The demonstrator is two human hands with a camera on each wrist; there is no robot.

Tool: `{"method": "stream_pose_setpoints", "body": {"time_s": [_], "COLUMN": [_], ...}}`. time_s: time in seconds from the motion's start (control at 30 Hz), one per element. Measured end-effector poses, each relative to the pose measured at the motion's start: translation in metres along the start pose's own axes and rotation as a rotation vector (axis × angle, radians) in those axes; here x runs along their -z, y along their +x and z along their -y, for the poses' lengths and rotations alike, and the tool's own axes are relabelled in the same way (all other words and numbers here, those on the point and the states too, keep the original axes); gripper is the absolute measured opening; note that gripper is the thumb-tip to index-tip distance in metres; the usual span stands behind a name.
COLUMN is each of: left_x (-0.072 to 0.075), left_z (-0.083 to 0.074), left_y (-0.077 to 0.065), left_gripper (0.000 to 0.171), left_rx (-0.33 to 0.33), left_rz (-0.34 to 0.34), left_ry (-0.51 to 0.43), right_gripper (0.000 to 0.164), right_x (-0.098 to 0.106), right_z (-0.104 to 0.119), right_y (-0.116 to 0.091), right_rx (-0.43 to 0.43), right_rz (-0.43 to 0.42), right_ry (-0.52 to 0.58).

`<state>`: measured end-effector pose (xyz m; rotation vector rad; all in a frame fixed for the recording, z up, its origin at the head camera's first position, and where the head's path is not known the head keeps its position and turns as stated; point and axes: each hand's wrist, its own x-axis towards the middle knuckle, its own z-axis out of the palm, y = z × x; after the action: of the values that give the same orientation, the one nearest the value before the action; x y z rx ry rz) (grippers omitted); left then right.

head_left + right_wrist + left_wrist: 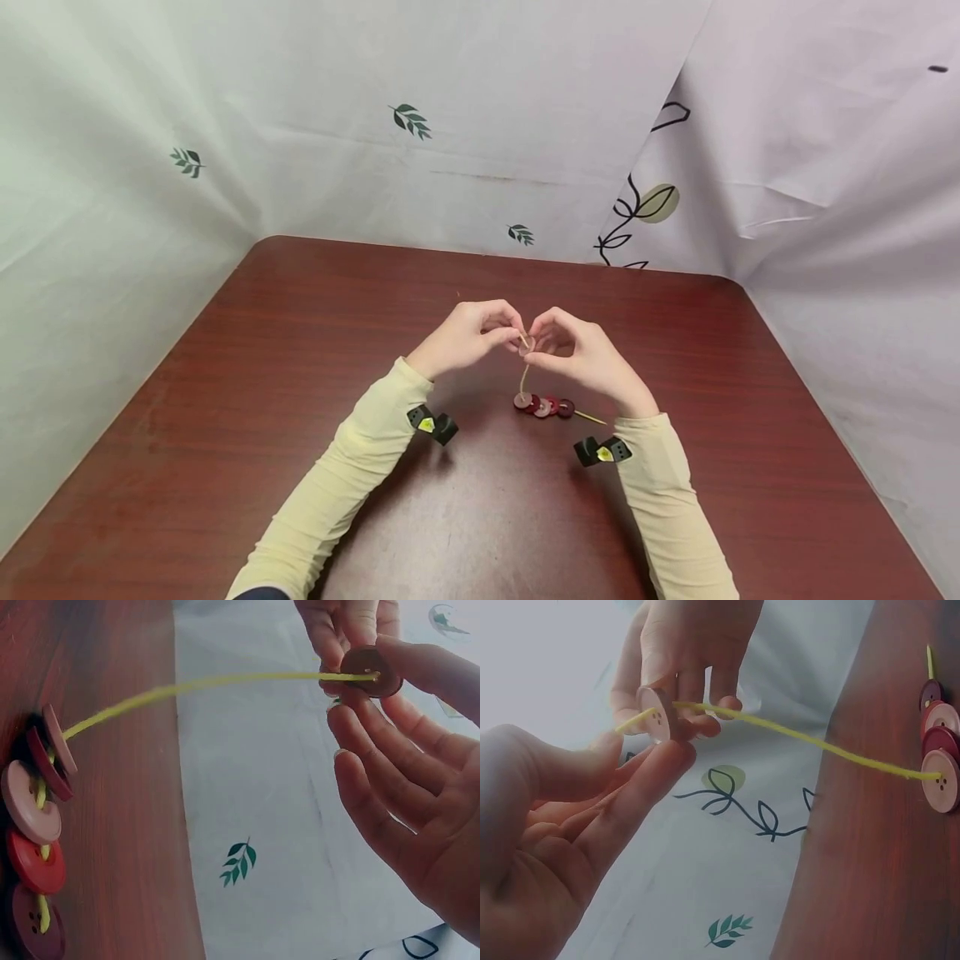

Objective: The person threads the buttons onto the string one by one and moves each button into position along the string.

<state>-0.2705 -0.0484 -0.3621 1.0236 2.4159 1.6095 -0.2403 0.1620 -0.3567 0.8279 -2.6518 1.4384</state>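
Note:
My left hand point(476, 335) pinches the end of a yellow string point(802, 739) between thumb and fingers. Opposite it, my right hand point(588, 354) holds a pinkish round button point(652, 712) by its edge, the string running through one of its holes. Both hands meet above the table, fingertips close together. From this button the string drops to several threaded buttons on the table, among them a pale pink button point(21, 801), a red button point(36, 859) and a dark maroon button point(34, 919). A short string tail point(591, 417) sticks out past the last one.
The reddish-brown wooden table point(225, 400) has rounded far corners. White cloth point(315, 92) with leaf prints hangs around its back and sides. A small black camera sits on each wrist, over cream sleeves point(341, 462).

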Motion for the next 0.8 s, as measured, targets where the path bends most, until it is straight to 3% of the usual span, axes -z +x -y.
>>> {"method": "stream_pose_setpoints", "body": {"time_s": [0.5, 0.6, 0.8], "left_x": [0.004, 0.006, 0.012], "left_z": [-0.001, -0.002, -0.004], "left_y": [0.001, 0.000, -0.003], "left_gripper": [0.007, 0.006, 0.004], "left_rx": [0.078, 0.087, 0.073], "left_rz": [-0.006, 0.000, -0.018], "left_ry": [-0.123, -0.091, 0.089], "right_gripper": [0.025, 0.024, 0.022], "right_x": [-0.001, -0.001, -0.003], "right_z": [-0.002, -0.003, -0.008], "right_y": [0.002, 0.002, 0.002], "right_rx": [0.001, -0.007, -0.032], "right_rz": [0.011, 0.022, 0.108], "right_ry": [-0.091, -0.095, -0.097]}}
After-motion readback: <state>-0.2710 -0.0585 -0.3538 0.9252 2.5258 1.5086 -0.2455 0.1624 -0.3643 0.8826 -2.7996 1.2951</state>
